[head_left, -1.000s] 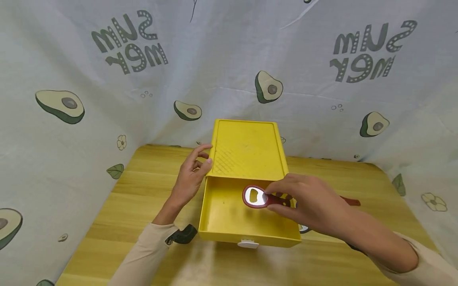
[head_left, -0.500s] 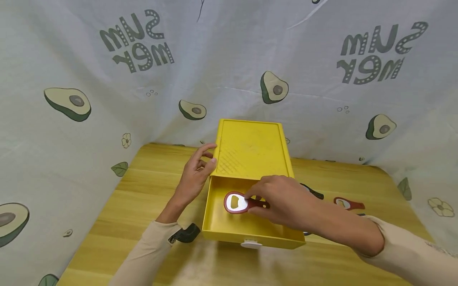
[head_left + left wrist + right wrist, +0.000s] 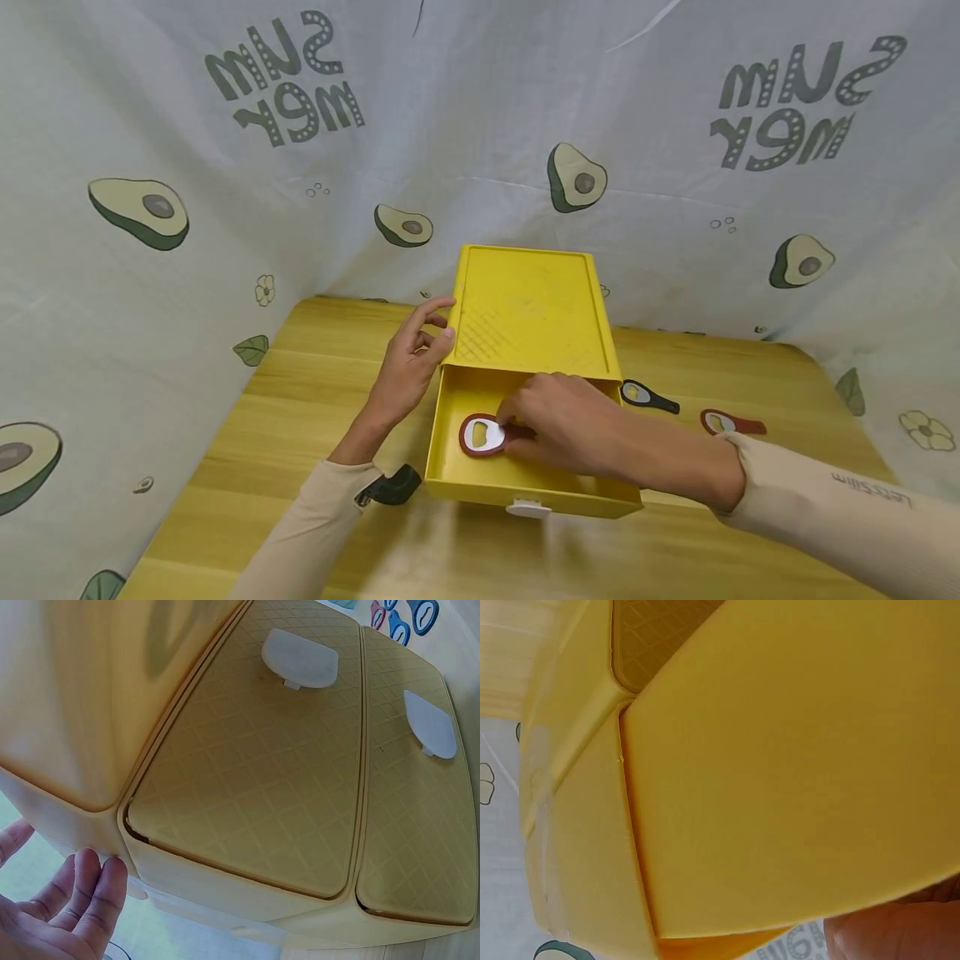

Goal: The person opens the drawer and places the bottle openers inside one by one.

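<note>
A yellow drawer cabinet (image 3: 525, 308) stands on the wooden table with its top drawer (image 3: 450, 467) pulled out. My right hand (image 3: 570, 429) reaches into that drawer and pinches a red-handled bottle opener (image 3: 494, 436) by its handle, the metal head pointing left. Whether the opener touches the drawer floor I cannot tell. At the cabinet's left side rests my left hand (image 3: 401, 371), fingertips against the wall, fingers loosely bent in the left wrist view. In the right wrist view, the drawer's side wall (image 3: 795, 780) hides most of the right hand; only a bit of skin shows.
Right of the cabinet lie a black bottle opener (image 3: 652, 397) and another red bottle opener (image 3: 738, 423). Lower closed drawers with white handles (image 3: 300, 658) appear in the left wrist view. A patterned curtain (image 3: 465, 125) hangs behind the table.
My right hand has carried the red bottle opener left and lower into the drawer. The openers on the right have come into fuller view. My left hand keeps its place on the cabinet.
</note>
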{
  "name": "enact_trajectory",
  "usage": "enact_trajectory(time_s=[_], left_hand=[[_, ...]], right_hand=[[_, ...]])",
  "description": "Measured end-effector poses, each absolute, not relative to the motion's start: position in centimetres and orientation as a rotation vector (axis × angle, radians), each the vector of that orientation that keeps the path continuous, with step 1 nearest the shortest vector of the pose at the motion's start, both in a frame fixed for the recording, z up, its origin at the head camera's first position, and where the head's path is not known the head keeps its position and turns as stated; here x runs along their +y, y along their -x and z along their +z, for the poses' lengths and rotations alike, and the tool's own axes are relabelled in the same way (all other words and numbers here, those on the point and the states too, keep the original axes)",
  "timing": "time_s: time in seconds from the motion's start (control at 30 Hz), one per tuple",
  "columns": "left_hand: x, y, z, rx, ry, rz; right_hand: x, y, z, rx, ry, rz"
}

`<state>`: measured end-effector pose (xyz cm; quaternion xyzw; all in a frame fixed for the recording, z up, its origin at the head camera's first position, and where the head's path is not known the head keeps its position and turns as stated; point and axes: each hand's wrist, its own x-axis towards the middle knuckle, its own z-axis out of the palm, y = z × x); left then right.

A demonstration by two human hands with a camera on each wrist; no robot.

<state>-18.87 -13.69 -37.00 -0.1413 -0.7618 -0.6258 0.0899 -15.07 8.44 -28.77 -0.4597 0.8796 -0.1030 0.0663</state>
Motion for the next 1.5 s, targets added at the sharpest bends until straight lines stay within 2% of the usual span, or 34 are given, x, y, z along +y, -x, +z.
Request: enact_trajectory(time_s=[0.4,1.27,1.5], left_hand=[[-13.4,18.9,-37.0,-2.282,0.438,-1.858],[-13.4,18.7,-36.9,-2.279,0.404,-1.881],[-13.5,18.7,-36.8,-2.282,0.409,-1.857]], right_hand=[[8.1,14.9,-29.0,2.663,1.345,-0.337],[13.6,13.6,-25.8,2.785,1.336,-0.644],[15.7,13.8,-25.5,2.875,1.476,-0.823]])
